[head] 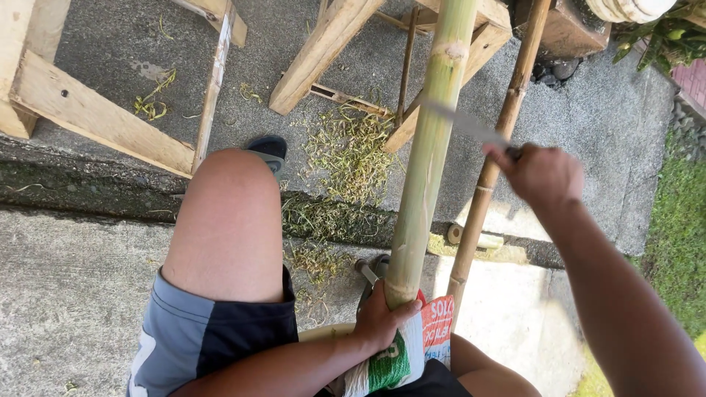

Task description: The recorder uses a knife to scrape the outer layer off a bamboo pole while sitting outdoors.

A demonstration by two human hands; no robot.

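Note:
A thick green bamboo pole (430,147) slants up from my lap toward the top of the view. My left hand (381,317) grips its lower end, just above a printed woven sack (408,345) draped over my thigh. My right hand (540,173) is shut on the handle of a knife (467,125), whose blade lies against the pole's right side below a node. My bare left knee (229,213) rises to the left of the pole.
A thinner brown bamboo pole (493,158) leans just right of the green one. Wooden frames (95,117) and a stool's legs (331,44) stand on the concrete ahead. Green shavings (346,158) litter the ground. Grass (676,242) borders the right side.

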